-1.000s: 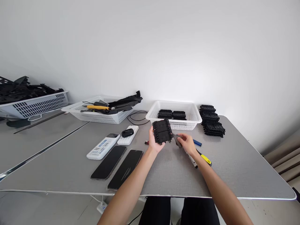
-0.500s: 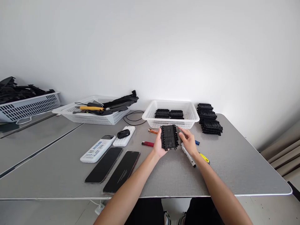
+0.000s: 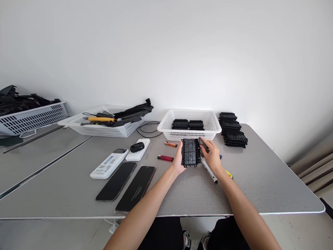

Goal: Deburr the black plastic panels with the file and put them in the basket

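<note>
My left hand (image 3: 178,160) is closed on the left edge of a black plastic panel (image 3: 190,152) with toothed sides, held tilted up above the table. My right hand (image 3: 211,154) grips a small grey cloth-like piece (image 3: 204,143) at the panel's upper right edge; its exact kind is not clear. Just under the hands lie a white marker pen (image 3: 209,171) and a yellow-handled tool (image 3: 229,174), partly hidden by my right forearm. To the left are a red lighter (image 3: 165,158) and an orange lighter (image 3: 171,144).
A white basket (image 3: 189,135) behind my hands holds similar black panels (image 3: 196,125). More panels are stacked (image 3: 235,139) at the right. Two phones (image 3: 116,181), power banks (image 3: 109,164) and a black case (image 3: 137,147) lie left. Another basket (image 3: 101,131) holds tools and black strips.
The panel has shifted slightly right in my left hand's hold. My right hand and the grey piece have moved a little right, along the panel's upper edge.
</note>
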Demonstrator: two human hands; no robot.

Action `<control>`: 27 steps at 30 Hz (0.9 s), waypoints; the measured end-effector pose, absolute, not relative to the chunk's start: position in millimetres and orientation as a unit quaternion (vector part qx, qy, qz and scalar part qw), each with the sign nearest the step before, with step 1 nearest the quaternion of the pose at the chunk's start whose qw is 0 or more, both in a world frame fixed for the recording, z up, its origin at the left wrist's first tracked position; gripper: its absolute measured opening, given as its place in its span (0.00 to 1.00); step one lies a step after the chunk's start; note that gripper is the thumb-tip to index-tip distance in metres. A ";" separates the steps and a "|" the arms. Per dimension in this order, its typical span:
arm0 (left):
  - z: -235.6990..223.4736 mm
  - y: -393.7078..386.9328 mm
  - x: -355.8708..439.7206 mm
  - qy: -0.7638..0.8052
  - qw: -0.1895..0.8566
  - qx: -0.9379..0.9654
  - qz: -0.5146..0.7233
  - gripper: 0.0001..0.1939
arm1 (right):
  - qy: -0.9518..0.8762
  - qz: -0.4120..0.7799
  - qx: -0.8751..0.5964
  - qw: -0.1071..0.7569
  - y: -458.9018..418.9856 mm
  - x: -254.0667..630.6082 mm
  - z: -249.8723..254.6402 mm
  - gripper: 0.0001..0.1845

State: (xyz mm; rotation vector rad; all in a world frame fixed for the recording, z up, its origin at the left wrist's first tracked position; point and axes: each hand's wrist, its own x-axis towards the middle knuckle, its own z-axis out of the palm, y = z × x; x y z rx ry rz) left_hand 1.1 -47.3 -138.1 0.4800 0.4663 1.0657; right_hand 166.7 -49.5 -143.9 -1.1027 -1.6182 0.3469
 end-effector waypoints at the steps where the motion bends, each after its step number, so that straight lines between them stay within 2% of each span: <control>1: -137.6 -47.8 2.0 0.217 0.810 0.228 0.495 0.30 | -0.700 0.135 -0.460 0.529 -50.2 166.3 -144.3 0.22; 10: -137.1 -42.6 0.3 0.230 0.775 0.221 0.545 0.29 | -0.803 0.005 -0.470 0.366 -58.6 156.5 -147.3 0.27; 15: -133.2 -30.2 -22.5 0.262 0.721 0.194 0.611 0.29 | -0.860 0.024 -0.430 0.274 -66.8 146.6 -151.8 0.25; 17: -131.9 -28.2 -26.7 0.272 0.708 0.198 0.621 0.28 | -0.852 0.059 -0.424 0.303 -68.5 148.4 -149.5 0.22; 22: -134.7 -34.5 -15.5 0.262 0.753 0.214 0.564 0.29 | -0.724 0.057 -0.464 0.507 -62.7 158.9 -141.4 0.24; 24: -137.2 -39.0 -7.4 0.250 0.782 0.223 0.526 0.30 | -0.716 0.043 -0.476 0.509 -59.0 161.0 -141.8 0.25; 27: -139.8 -43.7 2.0 0.244 0.802 0.232 0.494 0.31 | -0.745 0.024 -0.496 0.446 -56.3 159.9 -146.4 0.26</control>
